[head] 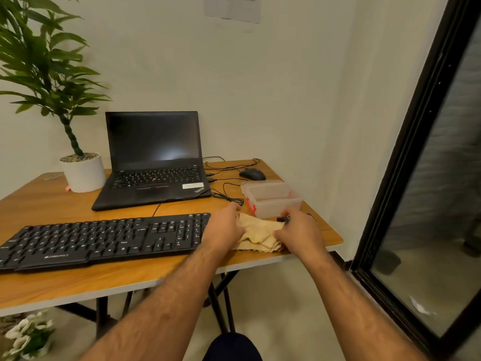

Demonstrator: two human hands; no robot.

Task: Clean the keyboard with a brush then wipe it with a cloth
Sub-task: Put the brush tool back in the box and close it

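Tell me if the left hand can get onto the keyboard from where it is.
Probably yes: the left hand rests at the cloth, right beside the keyboard, with nothing lying between them.

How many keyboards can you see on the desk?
2: the separate black keyboard at the front left of the desk, and the laptop's built-in one behind it. None seems hidden.

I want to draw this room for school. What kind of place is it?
Probably a small office or a home work corner. A laptop, a separate black keyboard and a mouse sit on a wooden desk against a plain wall, with a potted plant beside them.
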